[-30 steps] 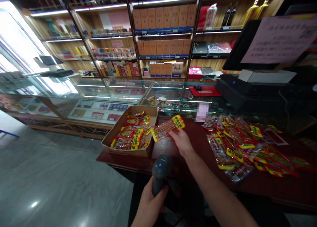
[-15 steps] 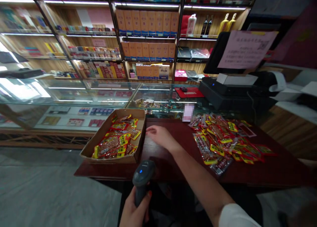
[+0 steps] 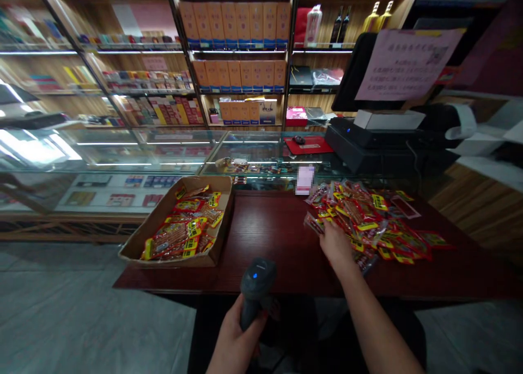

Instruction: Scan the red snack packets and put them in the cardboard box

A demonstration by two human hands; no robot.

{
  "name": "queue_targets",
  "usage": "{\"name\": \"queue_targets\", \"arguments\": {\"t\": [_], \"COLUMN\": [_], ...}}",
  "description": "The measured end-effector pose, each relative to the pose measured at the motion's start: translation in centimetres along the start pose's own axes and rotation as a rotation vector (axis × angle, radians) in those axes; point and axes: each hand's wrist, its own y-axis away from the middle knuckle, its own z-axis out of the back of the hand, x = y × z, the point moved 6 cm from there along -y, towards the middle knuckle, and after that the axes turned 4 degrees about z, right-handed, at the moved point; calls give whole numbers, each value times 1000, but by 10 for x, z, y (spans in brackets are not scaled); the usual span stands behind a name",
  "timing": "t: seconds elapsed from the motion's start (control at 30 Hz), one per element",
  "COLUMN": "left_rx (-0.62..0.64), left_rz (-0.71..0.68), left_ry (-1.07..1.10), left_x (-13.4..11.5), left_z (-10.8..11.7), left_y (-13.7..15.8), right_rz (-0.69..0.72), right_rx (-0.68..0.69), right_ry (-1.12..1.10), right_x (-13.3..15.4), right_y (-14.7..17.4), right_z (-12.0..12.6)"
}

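Note:
My left hand (image 3: 239, 333) is wrapped round the handle of a dark grey barcode scanner (image 3: 257, 281), whose head shows a small blue light. It is held in front of the table's near edge. At the left side of a heap of red and yellow snack packets (image 3: 368, 210), my right hand (image 3: 337, 246) has its fingers closed on one snack packet (image 3: 314, 223). That packet's end sticks out past the fingers to the upper left; the rest is hidden by the hand. More such packets (image 3: 175, 235) lie in an open cardboard box (image 3: 223, 230) at the table's left.
The dark red table (image 3: 265, 227) meets a glass display counter (image 3: 183, 151) behind. A monitor with a paper notice (image 3: 408, 63) stands at the back right over a black cash drawer (image 3: 368, 145). A mouse (image 3: 299, 140) rests on a red mat (image 3: 312, 146). Stocked shelves line the wall.
My right hand has moved from beside the box, across the table to the heap, and taken hold of a packet. The scanner in my left hand appears slightly further right and higher.

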Motion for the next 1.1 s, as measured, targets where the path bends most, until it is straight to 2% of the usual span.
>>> {"name": "queue_targets", "arguments": {"t": [0.1,0.2,0.27,0.37,0.5,0.57,0.73,1.1], "left_rx": [4,4,6,7,-1,-18,-74,-51], "left_rz": [8,3,6,17,26,22,23,-11], "left_ry": [-26,-47,-53,-45,-36,-23,10,7], "left_x": [-3,-9,-14,-20,-24,-24,-22,-19], "left_z": [0,0,-2,-4,-3,-1,5,2], "left_y": [2,4,5,8,11,12,13,13], "right_rz": [-205,-459,-585,-681,-587,-545,-527,-510], "right_rx": [-8,121,209,158,2,-32,2,-6], "right_ry": [-667,-1364,-1583,-1622,-1620,-1609,-1604,-1555], "right_x": [3,22,38,48,53,55,57,51], "right_y": [1,16,29,45,58,63,74,77], "right_z": [-17,-46,-60,-70,-70,-69,-72,-65]}}
